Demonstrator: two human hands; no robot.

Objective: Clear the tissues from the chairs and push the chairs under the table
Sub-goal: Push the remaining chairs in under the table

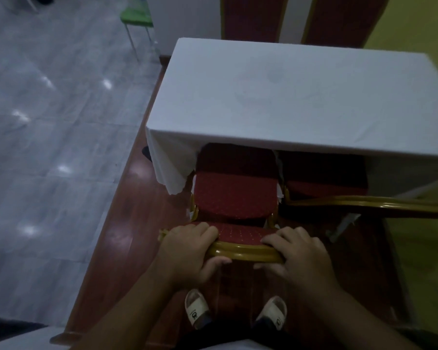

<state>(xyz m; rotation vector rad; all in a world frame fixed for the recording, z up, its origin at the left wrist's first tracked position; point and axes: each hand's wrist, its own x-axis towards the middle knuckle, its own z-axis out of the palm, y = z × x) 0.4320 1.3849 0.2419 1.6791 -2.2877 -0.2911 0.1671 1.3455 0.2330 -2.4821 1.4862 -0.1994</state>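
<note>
A red padded chair with a gold frame stands right below me, its seat partly under the table, which wears a white cloth. My left hand grips the left end of the chair's top rail. My right hand grips the right end. No tissue shows on its seat. A second red chair sits to the right, its seat tucked under the table and its gold back rail crossing the right of the view.
Two more red chair backs rise beyond the table's far side. A green chair stands on the grey tiled floor at upper left. The table rests on a red-brown wooden platform; my two shoes show below.
</note>
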